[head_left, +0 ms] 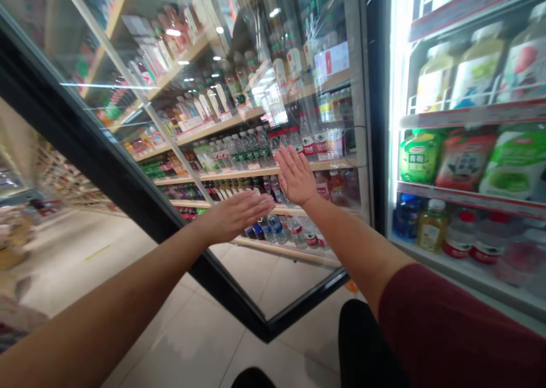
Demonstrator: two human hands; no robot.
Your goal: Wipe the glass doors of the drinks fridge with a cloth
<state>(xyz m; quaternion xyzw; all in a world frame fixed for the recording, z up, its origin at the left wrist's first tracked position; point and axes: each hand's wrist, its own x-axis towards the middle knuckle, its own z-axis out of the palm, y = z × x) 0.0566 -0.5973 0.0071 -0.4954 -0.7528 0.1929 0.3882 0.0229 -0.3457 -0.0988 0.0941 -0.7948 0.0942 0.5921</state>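
Observation:
A glass cooler door point(267, 320) with a black frame stands swung open in front of me. My right hand point(296, 174) is raised at the glass, fingers stretched and palm toward the pane; whether it touches is hard to tell. Lower and to its left, my left hand point(239, 214) reaches across with fingers straight and close together, near the same pane. Neither hand holds anything. Through the glass, or mirrored in it, appear wooden shelves with rows of bottles point(251, 146).
At right is the lit cooler, its wire shelves point(469, 197) holding bottled drinks point(433, 226) and a green drink pack point(420, 157). Pale floor tiles point(170, 331) lie below. My dark-clad knee point(367, 342) is near the door's lower corner. Blurred store shelves point(72, 172) stand at far left.

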